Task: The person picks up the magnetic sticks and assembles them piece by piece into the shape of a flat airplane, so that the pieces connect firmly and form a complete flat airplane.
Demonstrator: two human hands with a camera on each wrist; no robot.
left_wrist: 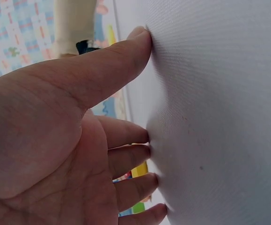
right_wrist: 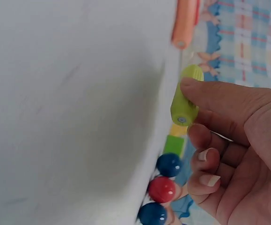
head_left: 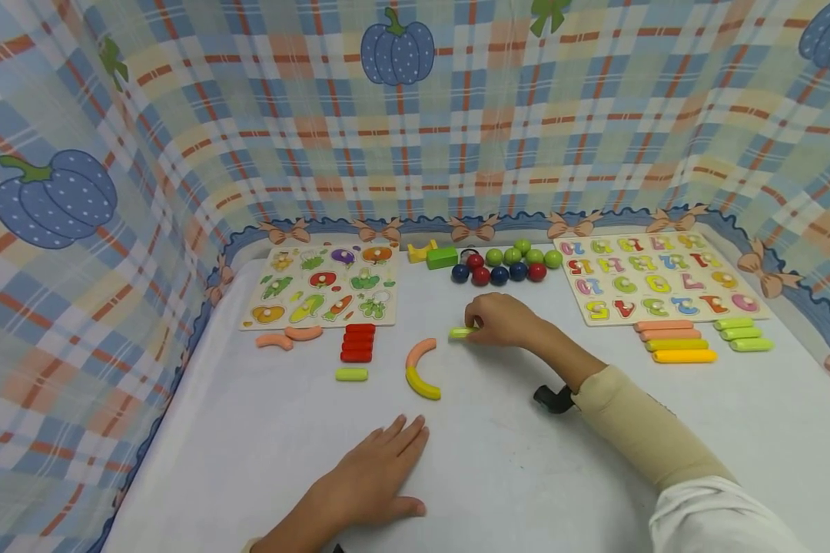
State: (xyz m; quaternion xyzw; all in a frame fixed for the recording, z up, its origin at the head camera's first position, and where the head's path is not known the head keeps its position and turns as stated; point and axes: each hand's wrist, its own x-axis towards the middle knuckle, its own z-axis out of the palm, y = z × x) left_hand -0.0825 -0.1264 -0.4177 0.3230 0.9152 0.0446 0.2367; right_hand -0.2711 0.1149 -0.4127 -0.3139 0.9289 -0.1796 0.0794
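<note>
My right hand (head_left: 501,319) pinches a short light-green stick (right_wrist: 186,96) between thumb and fingers, close over the white table. A round mark shows on the stick's end in the right wrist view. My left hand (head_left: 380,476) rests on the tabletop with fingers straight, fingertips touching the cloth in the left wrist view. Between the hands lies a curve made of a pink curved piece (head_left: 420,351) and a yellow curved piece (head_left: 423,384), end to end. Farther left are several short red sticks (head_left: 356,346) stacked in a column, with another light-green stick (head_left: 352,375) below them.
A vegetable puzzle board (head_left: 249,315) stands back left, a number puzzle board (head_left: 581,303) back right. Red, blue and green balls (head_left: 499,276) cluster between them, beside a green block (head_left: 443,258). Longer coloured sticks (head_left: 678,346) lie at right; two pink curved pieces (head_left: 303,333) at left.
</note>
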